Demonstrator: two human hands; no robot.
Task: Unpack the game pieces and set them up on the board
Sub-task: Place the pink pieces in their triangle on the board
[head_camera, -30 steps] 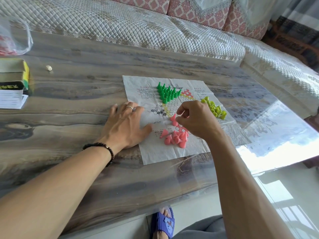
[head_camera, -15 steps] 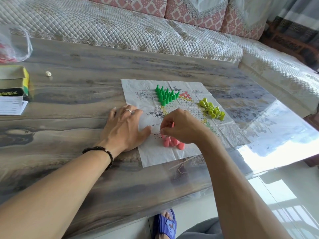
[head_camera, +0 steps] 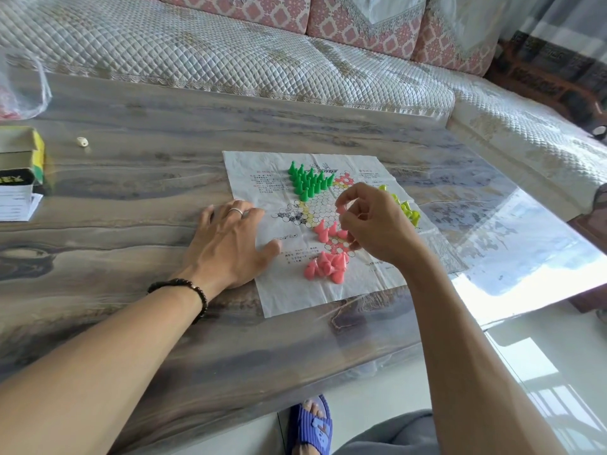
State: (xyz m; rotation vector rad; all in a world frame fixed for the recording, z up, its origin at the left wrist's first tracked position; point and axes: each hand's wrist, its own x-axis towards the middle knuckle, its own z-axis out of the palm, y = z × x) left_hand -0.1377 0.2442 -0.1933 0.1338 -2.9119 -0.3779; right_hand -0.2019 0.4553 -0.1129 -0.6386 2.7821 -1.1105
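Item: paper game board, flat on the counter, its printed hexagon star facing up.

Right hand: we held it raised over the star's middle, thumb and forefinger pinching one pink cone piece, the other fingers loosely curled.

Left hand: fingers spread and straight, palm down, pressing the board's left edge to the counter.

Pink cones standing: a few upright in the near point of the star, just below and left of our right hand.

Pink cones loose: a tumbled heap nearer us, on the board's margin, most lying on their sides.

Green cones: upright, filling the far-left point.

Yellow-green cones: at the right point, partly hidden behind our right hand.

Judgement: the pinched piece had to travel down and toward us to the near point; the right hand was the nearer.
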